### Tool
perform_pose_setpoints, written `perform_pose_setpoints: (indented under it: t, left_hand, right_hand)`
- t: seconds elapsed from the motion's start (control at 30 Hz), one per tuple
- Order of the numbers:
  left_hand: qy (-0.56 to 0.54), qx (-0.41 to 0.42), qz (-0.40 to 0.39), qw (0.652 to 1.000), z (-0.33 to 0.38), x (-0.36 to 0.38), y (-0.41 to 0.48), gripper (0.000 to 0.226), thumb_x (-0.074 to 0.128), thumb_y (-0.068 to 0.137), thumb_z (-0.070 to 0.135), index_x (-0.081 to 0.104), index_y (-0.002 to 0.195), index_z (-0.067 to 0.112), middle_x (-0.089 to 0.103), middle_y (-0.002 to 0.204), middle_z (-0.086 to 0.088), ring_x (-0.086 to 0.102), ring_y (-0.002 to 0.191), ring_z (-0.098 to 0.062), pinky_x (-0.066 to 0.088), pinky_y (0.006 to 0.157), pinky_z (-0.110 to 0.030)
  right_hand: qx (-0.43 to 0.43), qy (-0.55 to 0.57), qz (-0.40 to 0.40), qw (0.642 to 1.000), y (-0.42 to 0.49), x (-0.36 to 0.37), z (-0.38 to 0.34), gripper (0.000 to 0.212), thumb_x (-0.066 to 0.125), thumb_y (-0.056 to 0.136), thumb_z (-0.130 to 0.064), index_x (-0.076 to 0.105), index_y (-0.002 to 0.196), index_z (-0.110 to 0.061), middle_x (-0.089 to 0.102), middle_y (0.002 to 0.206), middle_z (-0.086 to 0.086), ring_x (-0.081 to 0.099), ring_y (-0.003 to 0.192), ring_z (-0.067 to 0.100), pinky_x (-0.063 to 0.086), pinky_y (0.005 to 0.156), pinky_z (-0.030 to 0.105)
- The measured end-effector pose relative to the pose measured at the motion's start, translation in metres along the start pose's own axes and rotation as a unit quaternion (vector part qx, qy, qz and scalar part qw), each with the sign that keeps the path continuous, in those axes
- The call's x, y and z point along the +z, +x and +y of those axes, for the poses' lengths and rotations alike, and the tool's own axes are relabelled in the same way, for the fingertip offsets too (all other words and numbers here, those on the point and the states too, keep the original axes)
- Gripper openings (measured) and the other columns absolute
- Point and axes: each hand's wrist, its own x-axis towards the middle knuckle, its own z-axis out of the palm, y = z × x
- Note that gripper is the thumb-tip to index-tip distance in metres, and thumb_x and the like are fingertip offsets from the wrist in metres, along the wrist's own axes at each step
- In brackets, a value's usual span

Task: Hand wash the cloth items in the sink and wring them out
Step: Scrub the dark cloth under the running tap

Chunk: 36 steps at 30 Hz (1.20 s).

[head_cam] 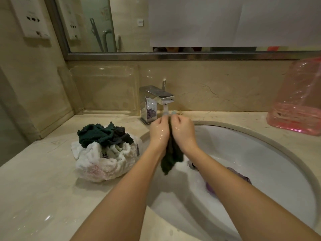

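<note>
A dark green cloth (171, 157) hangs between my two hands over the white oval sink (271, 153). My left hand (159, 130) and my right hand (182, 129) both grip its top end, held under the running water from the chrome faucet (157, 98). Both hands are wet. A purple cloth (211, 188) lies in the soapy water below my right forearm, partly hidden. On the counter to the left sits a pile of wet cloths (106, 152), white ones below and dark green ones on top.
A pink plastic bag (298, 101) stands on the counter at the right. A clear plastic tray (104, 87) leans against the back wall at the left. A mirror (173, 23) runs above the marble counter (34, 188).
</note>
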Motion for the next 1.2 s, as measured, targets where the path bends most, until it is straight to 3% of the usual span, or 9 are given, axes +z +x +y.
perform_pose_setpoints:
  t: [0.17, 0.3, 0.4, 0.6, 0.7, 0.83, 1.03, 1.13, 1.2]
  left_hand:
    - [0.015, 0.038, -0.022, 0.999, 0.008, -0.008, -0.005, 0.021, 0.041, 0.104, 0.024, 0.058, 0.096, 0.015, 0.057, 0.097, -0.006, 0.058, 0.091, -0.017, 0.051, 0.086, -0.034]
    - [0.041, 0.069, -0.002, 0.997, 0.008, -0.024, 0.004, 0.014, 0.043, 0.104, 0.021, 0.053, 0.098, 0.014, 0.056, 0.095, -0.003, 0.056, 0.089, -0.016, 0.049, 0.078, -0.027]
    - [0.064, 0.079, -0.007, 0.995, 0.005, -0.023, 0.010, 0.007, 0.049, 0.101, 0.017, 0.055, 0.101, 0.015, 0.057, 0.100, -0.001, 0.057, 0.101, -0.019, 0.050, 0.088, -0.031]
    - [0.085, 0.035, -0.045, 0.995, -0.005, -0.027, 0.012, 0.031, 0.055, 0.098, 0.021, 0.055, 0.125, 0.006, 0.063, 0.111, -0.006, 0.061, 0.106, -0.025, 0.052, 0.091, -0.037]
    - [0.059, -0.078, -0.097, 0.990, -0.008, -0.027, 0.009, 0.042, 0.040, 0.103, 0.043, 0.056, 0.125, 0.011, 0.066, 0.109, -0.012, 0.063, 0.101, -0.032, 0.055, 0.080, -0.042]
    - [-0.052, -0.224, -0.162, 0.960, -0.012, -0.029, 0.014, 0.056, 0.035, 0.097, 0.062, 0.054, 0.129, 0.021, 0.062, 0.122, -0.018, 0.060, 0.111, -0.037, 0.049, 0.090, -0.059]
    - [-0.205, -0.096, -0.044, 0.973, 0.002, -0.015, 0.010, 0.025, 0.052, 0.100, 0.020, 0.052, 0.122, 0.008, 0.059, 0.117, -0.019, 0.062, 0.101, -0.029, 0.055, 0.084, -0.047]
    - [-0.217, -0.067, 0.002, 0.974, 0.006, -0.013, 0.009, 0.017, 0.050, 0.098, 0.009, 0.052, 0.114, 0.015, 0.057, 0.104, -0.012, 0.059, 0.096, -0.027, 0.052, 0.092, -0.050]
    - [-0.120, -0.024, 0.032, 0.992, 0.005, -0.009, 0.008, 0.020, 0.048, 0.100, 0.017, 0.053, 0.119, 0.016, 0.057, 0.107, -0.010, 0.059, 0.100, -0.027, 0.051, 0.093, -0.047]
  right_hand:
    - [0.157, -0.041, -0.133, 0.978, 0.015, -0.026, 0.026, 0.022, 0.039, 0.104, -0.029, 0.056, 0.102, -0.015, 0.058, 0.093, 0.006, 0.057, 0.082, 0.016, 0.049, 0.068, 0.030]
    - [0.304, 0.144, -0.264, 0.904, 0.016, -0.042, 0.026, 0.030, 0.050, 0.098, -0.042, 0.061, 0.107, -0.016, 0.065, 0.097, 0.008, 0.060, 0.090, 0.020, 0.051, 0.071, 0.029]
    - [0.290, 0.112, -0.343, 0.886, 0.014, -0.050, 0.027, 0.033, 0.059, 0.094, -0.038, 0.060, 0.115, -0.013, 0.065, 0.111, 0.009, 0.059, 0.104, 0.023, 0.051, 0.086, 0.037]
    - [0.243, 0.361, -0.226, 0.872, 0.024, -0.047, 0.016, 0.029, 0.047, 0.100, -0.014, 0.052, 0.129, -0.010, 0.058, 0.127, 0.018, 0.057, 0.115, 0.032, 0.054, 0.084, 0.049]
    - [0.215, 0.355, -0.205, 0.886, 0.022, -0.035, 0.007, 0.027, 0.043, 0.100, -0.005, 0.052, 0.125, -0.005, 0.056, 0.125, 0.020, 0.057, 0.114, 0.032, 0.054, 0.082, 0.046]
    - [0.237, 0.404, -0.155, 0.870, 0.023, -0.029, 0.009, 0.037, 0.055, 0.097, -0.022, 0.054, 0.128, -0.002, 0.060, 0.125, 0.020, 0.057, 0.117, 0.033, 0.051, 0.094, 0.046]
    - [0.237, 0.141, -0.084, 0.958, 0.012, -0.010, 0.015, 0.024, 0.053, 0.096, -0.036, 0.053, 0.107, -0.014, 0.060, 0.101, 0.007, 0.056, 0.098, 0.024, 0.048, 0.080, 0.037]
    - [0.370, 0.252, -0.217, 0.867, 0.009, -0.010, 0.018, 0.052, 0.042, 0.093, -0.062, 0.053, 0.125, -0.021, 0.059, 0.121, 0.013, 0.056, 0.106, 0.036, 0.047, 0.079, 0.056]
    - [0.389, 0.365, -0.224, 0.815, 0.008, -0.012, 0.015, 0.054, 0.042, 0.095, -0.060, 0.055, 0.126, -0.018, 0.060, 0.121, 0.018, 0.059, 0.106, 0.039, 0.051, 0.080, 0.057]
